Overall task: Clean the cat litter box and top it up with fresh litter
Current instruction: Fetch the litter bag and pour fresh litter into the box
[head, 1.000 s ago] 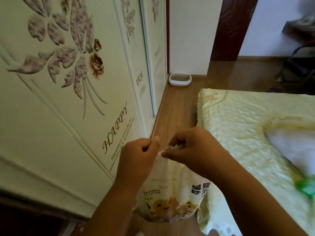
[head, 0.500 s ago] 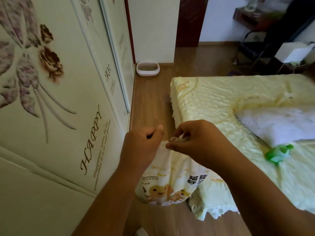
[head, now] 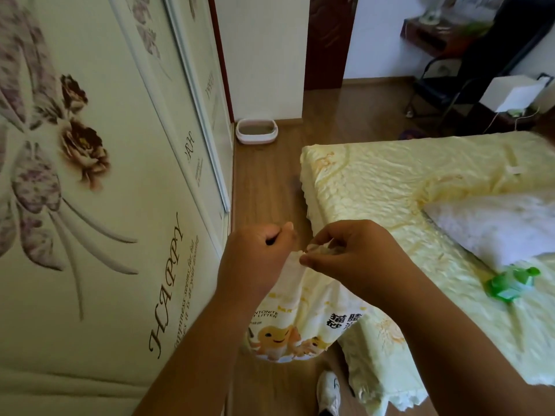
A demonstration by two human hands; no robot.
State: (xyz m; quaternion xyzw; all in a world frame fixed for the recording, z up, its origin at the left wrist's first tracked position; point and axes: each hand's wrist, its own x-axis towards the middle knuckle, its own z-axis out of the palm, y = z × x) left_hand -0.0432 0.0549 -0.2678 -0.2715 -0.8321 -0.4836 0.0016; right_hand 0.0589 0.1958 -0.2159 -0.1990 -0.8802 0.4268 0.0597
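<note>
Head camera footage looked down on two bare hands working at the top of a white and yellow plastic bag of cat litter (head: 292, 328), printed with cartoon animals and the words "BENTONITE CAT LITTER". The left hand (head: 255, 259) had its fingers curled into a fist round the upper left edge of the bag, thumb pressed against the gathered plastic. The right hand (head: 354, 259) pinched the crumpled top of the bag between thumb and curled fingers, just beside the left hand. The bag hung from both hands above the brown wooden floor (head: 264, 187), between a cream wardrobe door with purple and brown flowers and the word "HAPPY" (head: 99, 223) on the left and a bed under a pale yellow quilted cover (head: 390, 181) on the right; its lower right side lay against the hanging edge of the cover.

The task's white and pink plastic litter box (head: 256, 131) sat on the floor well apart from the hands, at the far end of the aisle, against the white wall and next to the wardrobe's end. Greyish litter showed inside it.

On the bed lay a white fluffy pillow (head: 495, 226) and, just beside its near corner, a crumpled green plastic item (head: 510, 282). A white shoe (head: 329, 391) showed on the floor below the bag.
</note>
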